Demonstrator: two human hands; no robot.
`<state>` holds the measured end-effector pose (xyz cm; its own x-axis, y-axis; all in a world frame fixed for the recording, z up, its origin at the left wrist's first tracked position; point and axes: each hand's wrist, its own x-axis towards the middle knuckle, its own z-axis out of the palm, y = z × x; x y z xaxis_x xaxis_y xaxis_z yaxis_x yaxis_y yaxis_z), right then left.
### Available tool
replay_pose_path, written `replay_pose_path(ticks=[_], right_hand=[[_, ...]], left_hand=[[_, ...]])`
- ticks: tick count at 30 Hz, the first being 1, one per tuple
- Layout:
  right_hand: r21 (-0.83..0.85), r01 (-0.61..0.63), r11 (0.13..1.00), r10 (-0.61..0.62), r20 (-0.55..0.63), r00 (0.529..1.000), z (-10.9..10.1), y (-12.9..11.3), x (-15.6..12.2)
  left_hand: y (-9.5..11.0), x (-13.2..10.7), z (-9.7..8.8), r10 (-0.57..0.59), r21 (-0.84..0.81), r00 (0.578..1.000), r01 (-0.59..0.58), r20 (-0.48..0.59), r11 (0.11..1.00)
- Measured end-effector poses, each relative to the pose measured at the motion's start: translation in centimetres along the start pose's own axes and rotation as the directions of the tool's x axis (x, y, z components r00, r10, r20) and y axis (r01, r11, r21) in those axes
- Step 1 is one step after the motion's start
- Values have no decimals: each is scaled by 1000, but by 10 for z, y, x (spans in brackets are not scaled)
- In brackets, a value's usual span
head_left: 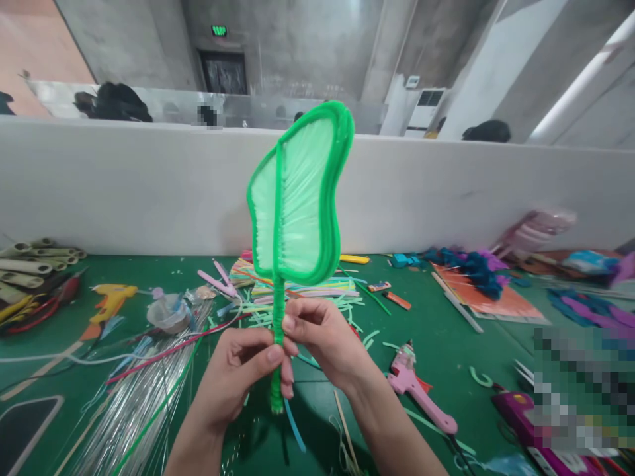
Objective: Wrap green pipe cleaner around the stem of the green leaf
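A green pipe-cleaner fan [303, 198] stands upright before me, its rim fuzzy and its panels pale green and translucent. Its stem, wrapped in green fuzzy wire, runs down between my hands. My left hand [243, 377] pinches the lower stem between thumb and fingers. Slightly higher, my right hand [322, 334] grips the same stem from the right, thumb against it. The stem's bottom end shows below my fingers. Behind the hands lies a pile of cut coloured strips [307, 294] on the green table [421, 317].
A yellow glue gun [112, 301], a plastic cup [169, 312] and clear strands [143, 396] lie left. To the right are a pink glue gun [421, 390], a magenta tool [526, 420] and an orange sheet [496, 291]. A white partition [149, 192] rises behind the table.
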<state>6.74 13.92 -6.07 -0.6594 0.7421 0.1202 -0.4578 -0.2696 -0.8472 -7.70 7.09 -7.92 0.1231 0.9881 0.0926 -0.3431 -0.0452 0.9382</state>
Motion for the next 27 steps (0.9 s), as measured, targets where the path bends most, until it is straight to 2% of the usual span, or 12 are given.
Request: replay_pose_path(ticks=[6, 8, 10, 12, 14, 16, 17, 18, 20, 23, 25, 27], right_hand=[[8, -84, 996, 82, 101, 991, -2, 9, 0], [-68, -16, 998, 18, 30, 999, -2, 10, 1], [-246, 95, 965, -126, -113, 986, 0, 9, 3], [-494, 180, 851, -321, -217, 922, 2, 8, 5], [-677, 212, 705, -475, -229, 850, 6, 6, 6], [-734, 222, 642, -533, -219, 818, 9, 6, 6], [-724, 223, 653, -529, -225, 819, 11, 6, 6], [-695, 222, 684, -509, -237, 827, 12, 6, 5], [-597, 206, 775, -438, -273, 857, 12, 7, 5], [-376, 136, 917, -265, -315, 911, 11, 8, 5], [-261, 102, 960, -187, -323, 928, 9, 9, 5], [-200, 100, 975, -161, -315, 935, 8, 8, 5]], left_hand=[[-10, 6, -8, 40, -100, 995, -31, 89, 995], [-9, 8, -6, 49, -7, 998, -49, 44, 999], [-7, 9, -1, 99, 236, 993, -80, -71, 969], [-8, 8, 7, 260, 557, 946, -113, -192, 823], [-10, 7, 16, 513, 822, 823, -106, -242, 559], [-13, 6, 23, 708, 954, 688, -75, -161, 290], [-14, 5, 26, 753, 979, 649, -63, -109, 196], [-13, 5, 28, 770, 988, 634, -60, -72, 142], [-10, 4, 30, 749, 987, 659, -66, -67, 147], [-1, 3, 30, 673, 957, 727, -81, -135, 279], [3, 2, 28, 622, 932, 765, -84, -166, 353], [5, 0, 26, 563, 901, 803, -78, -196, 426]])
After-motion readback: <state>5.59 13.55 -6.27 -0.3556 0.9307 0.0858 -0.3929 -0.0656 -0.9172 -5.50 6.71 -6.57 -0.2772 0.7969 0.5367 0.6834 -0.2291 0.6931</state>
